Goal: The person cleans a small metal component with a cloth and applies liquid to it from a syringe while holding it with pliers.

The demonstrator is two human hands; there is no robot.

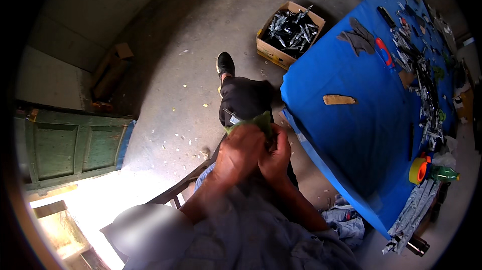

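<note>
Blue cloth (361,139) spreads wide at your right. Beside its far left corner, an open cardboard box (273,52) holds a heap of black and silvery pieces (296,29). Your hands meet in front of you: your left hand (243,145) closes over a green rag (263,120), most fingers hidden, and your right hand (276,155) grips its right side, fingers bent. A small silvery part (233,119) pokes out at the rag's left.
</note>
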